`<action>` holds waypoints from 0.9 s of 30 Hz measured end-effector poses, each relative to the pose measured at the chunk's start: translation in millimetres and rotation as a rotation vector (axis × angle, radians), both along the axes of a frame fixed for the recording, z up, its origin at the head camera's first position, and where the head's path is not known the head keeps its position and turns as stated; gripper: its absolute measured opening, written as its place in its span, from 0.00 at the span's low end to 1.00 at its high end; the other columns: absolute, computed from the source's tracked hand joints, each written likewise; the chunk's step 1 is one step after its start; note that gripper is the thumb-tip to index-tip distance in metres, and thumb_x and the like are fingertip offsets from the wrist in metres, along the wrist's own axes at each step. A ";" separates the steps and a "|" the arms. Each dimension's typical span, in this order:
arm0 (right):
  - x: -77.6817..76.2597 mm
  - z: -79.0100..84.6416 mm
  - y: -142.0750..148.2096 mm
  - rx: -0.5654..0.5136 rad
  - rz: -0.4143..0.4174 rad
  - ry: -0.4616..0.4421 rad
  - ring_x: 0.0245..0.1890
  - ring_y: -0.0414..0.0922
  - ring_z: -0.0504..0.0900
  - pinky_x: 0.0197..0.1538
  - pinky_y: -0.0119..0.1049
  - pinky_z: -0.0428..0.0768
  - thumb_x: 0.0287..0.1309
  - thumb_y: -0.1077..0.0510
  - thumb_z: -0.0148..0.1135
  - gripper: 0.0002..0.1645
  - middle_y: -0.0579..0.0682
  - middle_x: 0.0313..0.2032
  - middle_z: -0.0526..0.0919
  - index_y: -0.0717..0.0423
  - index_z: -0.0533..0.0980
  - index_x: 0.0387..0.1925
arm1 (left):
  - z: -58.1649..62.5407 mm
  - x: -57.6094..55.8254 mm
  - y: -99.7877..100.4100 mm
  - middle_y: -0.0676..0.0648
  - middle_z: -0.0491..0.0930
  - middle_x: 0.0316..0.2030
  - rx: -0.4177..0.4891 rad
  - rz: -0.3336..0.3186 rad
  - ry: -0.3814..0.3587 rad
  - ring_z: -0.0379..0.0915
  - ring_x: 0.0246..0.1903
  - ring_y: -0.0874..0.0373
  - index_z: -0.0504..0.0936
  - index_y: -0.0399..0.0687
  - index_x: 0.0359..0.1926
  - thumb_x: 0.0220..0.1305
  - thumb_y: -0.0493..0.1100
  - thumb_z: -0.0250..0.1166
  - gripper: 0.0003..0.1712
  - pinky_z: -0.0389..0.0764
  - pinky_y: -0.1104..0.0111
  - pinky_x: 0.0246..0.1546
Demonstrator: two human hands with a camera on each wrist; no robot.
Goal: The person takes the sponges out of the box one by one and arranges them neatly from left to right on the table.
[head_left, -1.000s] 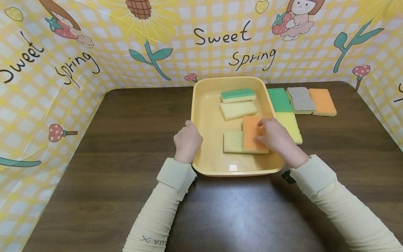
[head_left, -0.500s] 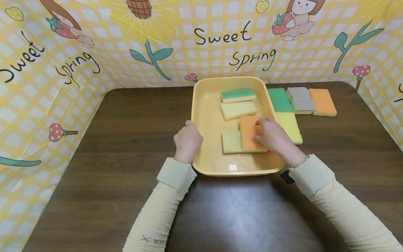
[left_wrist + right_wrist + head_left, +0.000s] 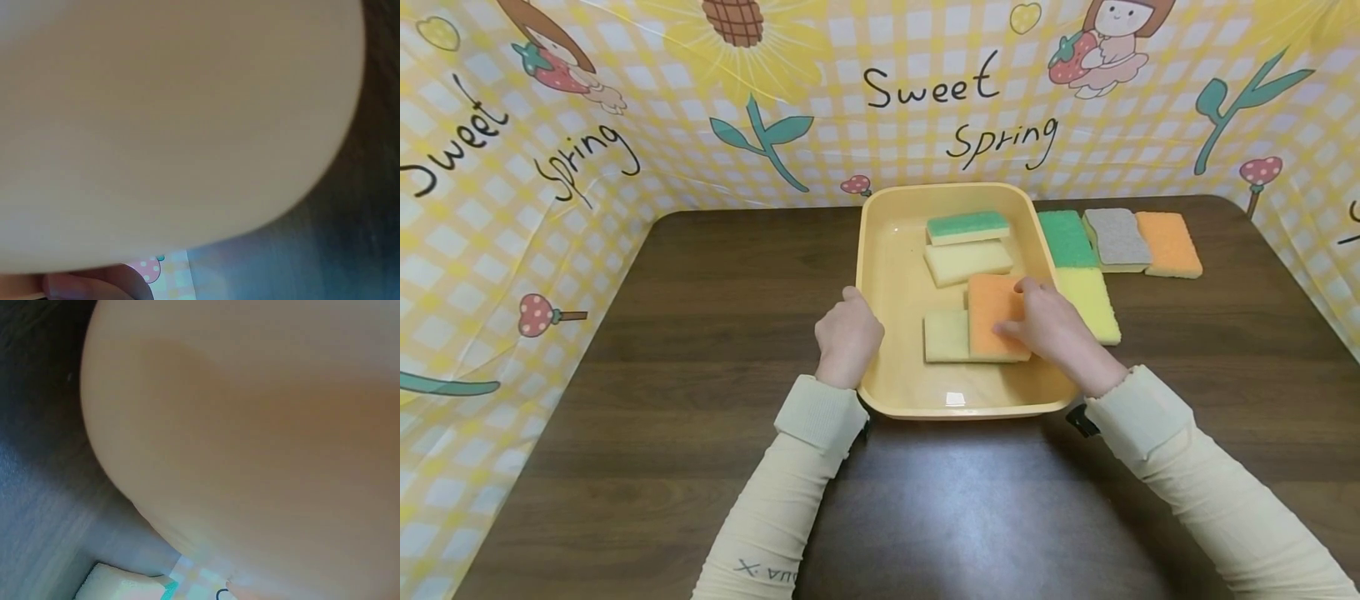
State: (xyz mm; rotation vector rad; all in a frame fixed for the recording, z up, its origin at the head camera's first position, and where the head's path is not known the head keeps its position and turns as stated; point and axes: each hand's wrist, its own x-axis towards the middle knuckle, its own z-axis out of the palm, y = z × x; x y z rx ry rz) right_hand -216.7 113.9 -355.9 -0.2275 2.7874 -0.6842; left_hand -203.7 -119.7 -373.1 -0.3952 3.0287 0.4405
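Note:
In the head view, my left hand grips the left rim of a yellow plastic tray, knuckles up. My right hand reaches over the right rim and holds an orange-topped sponge by its right part, thumb on the orange face. That sponge overlaps a pale yellow sponge lying flat in the tray. Farther back inside are a green-topped sponge and a cream sponge. Skin of the hand fills most of both wrist views; curled fingers show low in the left one.
Right of the tray lie a green sponge, a grey sponge, an orange sponge and a yellow sponge, partly behind my right hand. A patterned cloth stands around the dark wooden table.
My right hand has shifted slightly left with the orange-topped sponge, and the pale yellow sponge beneath has slid left too. My left hand stays at the rim.

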 end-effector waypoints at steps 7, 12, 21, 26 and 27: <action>-0.1 0.7 0.3 -0.021 -0.010 -0.027 0.45 0.59 0.77 0.49 0.51 0.73 0.60 0.53 0.62 0.37 0.71 0.48 0.77 0.71 0.58 0.60 | -0.8 0.6 -0.1 0.36 0.82 0.29 -0.003 -0.002 0.017 0.82 0.30 0.44 0.70 0.37 0.39 0.63 0.37 0.52 0.07 0.81 0.53 0.31; -2.6 -0.4 -0.4 -0.073 -0.023 -0.066 0.46 0.58 0.75 0.52 0.50 0.72 0.59 0.55 0.62 0.37 0.71 0.52 0.74 0.71 0.56 0.59 | -0.7 1.2 -0.1 0.36 0.82 0.29 -0.009 -0.006 0.023 0.82 0.29 0.44 0.70 0.37 0.38 0.63 0.37 0.52 0.06 0.81 0.53 0.30; -7.0 -1.2 -1.6 -0.127 -0.046 -0.149 0.51 0.59 0.72 0.57 0.52 0.70 0.60 0.56 0.59 0.40 0.73 0.57 0.69 0.73 0.52 0.62 | -0.7 0.6 -0.2 0.36 0.82 0.29 -0.010 -0.010 0.024 0.82 0.29 0.44 0.70 0.37 0.38 0.63 0.37 0.52 0.06 0.81 0.53 0.29; -7.0 -0.9 -2.7 -0.116 -0.040 -0.164 0.47 0.57 0.72 0.55 0.50 0.70 0.61 0.55 0.58 0.39 0.72 0.52 0.72 0.74 0.51 0.62 | -0.7 1.0 -0.1 0.36 0.82 0.28 -0.014 -0.012 0.033 0.82 0.29 0.44 0.70 0.37 0.38 0.63 0.37 0.52 0.06 0.81 0.53 0.29; -6.9 -1.1 -2.9 -0.116 -0.040 -0.160 0.47 0.57 0.72 0.55 0.50 0.70 0.61 0.55 0.58 0.39 0.72 0.51 0.72 0.74 0.51 0.62 | -0.7 1.1 0.0 0.36 0.82 0.28 -0.013 -0.011 0.031 0.82 0.29 0.44 0.70 0.37 0.38 0.63 0.37 0.52 0.06 0.81 0.53 0.29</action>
